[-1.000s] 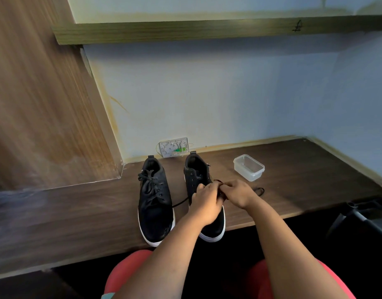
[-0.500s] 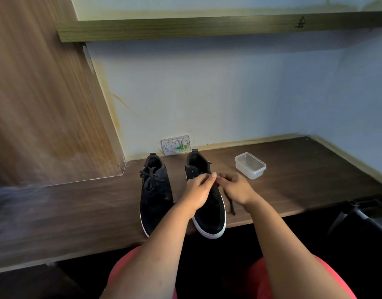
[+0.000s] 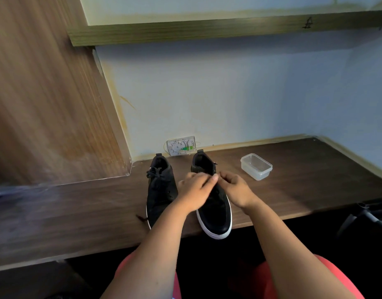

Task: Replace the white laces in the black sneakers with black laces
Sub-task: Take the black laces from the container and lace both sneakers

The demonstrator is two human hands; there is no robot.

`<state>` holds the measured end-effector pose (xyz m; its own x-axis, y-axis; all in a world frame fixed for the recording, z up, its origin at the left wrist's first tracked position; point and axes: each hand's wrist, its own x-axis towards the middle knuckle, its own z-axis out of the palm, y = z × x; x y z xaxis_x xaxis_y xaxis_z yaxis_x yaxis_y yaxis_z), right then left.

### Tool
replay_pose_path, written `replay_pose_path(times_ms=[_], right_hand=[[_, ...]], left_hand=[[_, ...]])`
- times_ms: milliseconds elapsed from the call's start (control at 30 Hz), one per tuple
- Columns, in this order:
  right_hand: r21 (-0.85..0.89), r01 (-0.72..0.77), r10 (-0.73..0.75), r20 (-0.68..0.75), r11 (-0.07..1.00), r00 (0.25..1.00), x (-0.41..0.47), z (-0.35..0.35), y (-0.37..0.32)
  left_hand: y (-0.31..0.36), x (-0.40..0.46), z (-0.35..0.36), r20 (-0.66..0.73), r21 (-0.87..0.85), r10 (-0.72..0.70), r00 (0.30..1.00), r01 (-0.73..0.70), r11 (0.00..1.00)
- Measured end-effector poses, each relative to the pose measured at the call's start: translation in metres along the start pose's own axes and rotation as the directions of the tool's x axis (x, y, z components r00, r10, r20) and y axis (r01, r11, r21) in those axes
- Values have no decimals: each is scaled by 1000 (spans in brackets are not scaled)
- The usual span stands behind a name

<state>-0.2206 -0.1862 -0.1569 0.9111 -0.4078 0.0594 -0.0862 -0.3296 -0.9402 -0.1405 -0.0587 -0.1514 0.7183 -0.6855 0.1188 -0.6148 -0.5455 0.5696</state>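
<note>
Here both hands meet over the right sneaker (image 3: 213, 203) on the counter (image 3: 304, 182) — left hand (image 3: 195, 190) and right hand (image 3: 236, 188) with fingers curled, their grip blurred, the lace unseen — beside the laced left sneaker (image 3: 160, 190).

The scene is dim and evenly lit, with soft light falling from above and to the right onto the pale wall (image 3: 229, 93). The wooden shelf (image 3: 207, 29) casts a broad soft shadow on the wall beneath it. The space under the worktop (image 3: 304, 180) is almost black. The left hand (image 3: 196, 188) is smeared by motion blur, and the wooden panel (image 3: 45, 93) at far left is streaked and soft. Wide-angle distortion bends the straight edges near the frame borders. The black sneakers (image 3: 213, 203) show little surface detail.
</note>
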Motion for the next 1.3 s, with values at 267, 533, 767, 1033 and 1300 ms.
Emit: replay_pose_path(times_ms=[267,533,767,1033,1300], right_hand=[[-71,-15,10,-67,997,998,3,-29,10],[-332,19,-95,-214,943,972,9,-19,11],[-189,336,-358,-103,923,928,2,17,-6],[-141,344,-344,28,928,939,21,12,-8],[-394,-35,-22,-139,918,990,40,18,-2]], left_hand=[[-26,1,-33,-149,-920,-525,838,76,383],[-46,-11,-45,-307,71,-570,762,615,785],[-11,-9,-11,178,-700,-120,977,211,682],[-28,-4,-26,-20,-603,-120,993,84,793],[-48,5,-15,-148,-249,-365,919,323,913]])
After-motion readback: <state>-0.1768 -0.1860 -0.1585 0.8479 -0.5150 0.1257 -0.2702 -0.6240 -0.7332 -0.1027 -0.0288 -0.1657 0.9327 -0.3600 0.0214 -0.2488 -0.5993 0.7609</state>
